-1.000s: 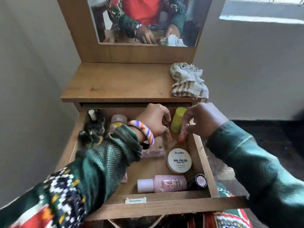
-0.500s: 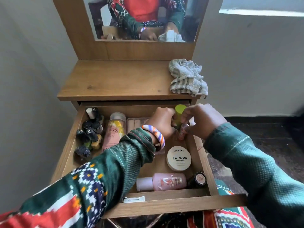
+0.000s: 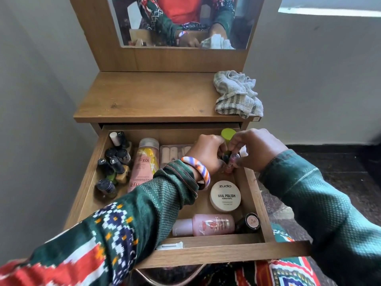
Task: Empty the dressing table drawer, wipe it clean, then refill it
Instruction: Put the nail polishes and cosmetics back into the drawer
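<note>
The wooden drawer [image 3: 255, 195] is pulled out and holds cosmetics. My left hand [image 3: 206, 153] and my right hand [image 3: 253, 149] meet at its back right corner, fingers curled round small bottles [image 3: 232, 162] beside a green-capped bottle [image 3: 228, 135]. Which hand holds which bottle is hard to tell. Several dark nail polish bottles [image 3: 115, 162] stand at the left. A pink tube [image 3: 144, 164] lies next to them. A white nail polish wipes jar [image 3: 225, 196], a pink bottle [image 3: 206, 225] and a dark compact [image 3: 250, 221] lie at the front right.
A crumpled striped cloth [image 3: 237, 96] lies on the right of the dressing table top [image 3: 144, 96]. A mirror [image 3: 181, 19] stands behind it. Grey walls close in left and right. A dark floor [image 3: 340, 182] lies to the right of the drawer.
My left hand moved right toward the green-capped bottle and both hands closed together on the small bottles. The nail polish bottles and pink tube at the left came into view.
</note>
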